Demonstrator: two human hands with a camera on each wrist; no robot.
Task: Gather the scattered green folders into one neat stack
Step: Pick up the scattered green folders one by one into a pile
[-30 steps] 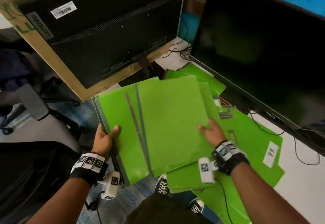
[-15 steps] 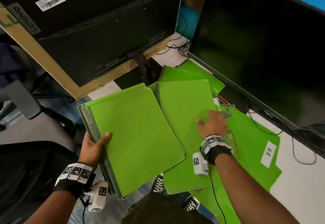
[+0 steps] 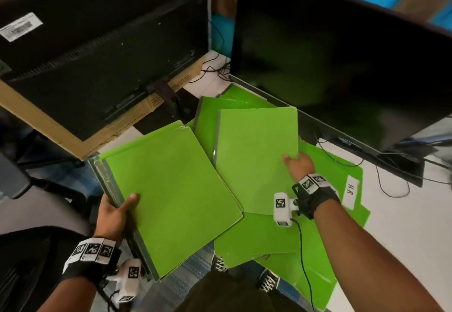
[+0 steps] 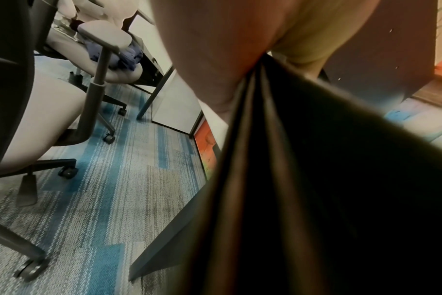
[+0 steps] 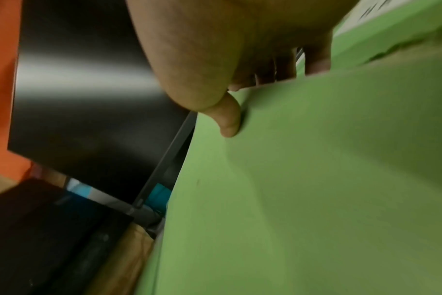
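Several green folders sit stacked in the gripping left hand [image 3: 115, 210], the right hand [image 3: 299, 166] pinches another folder [image 3: 254, 160], more folders [image 3: 325, 238] litter the desk [image 3: 403, 238].

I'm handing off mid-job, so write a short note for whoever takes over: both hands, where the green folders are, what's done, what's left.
Left hand grips the gathered stack by its left edge, thumb on top, held out past the desk's edge.
Right hand pinches the right edge of a single folder, thumb on top, fingers beneath.
More loose folders lie fanned under it on the white desk, one bearing an HR label.
Done: several folders gathered.
Left: add the single folder, collect the rest, square the edges.
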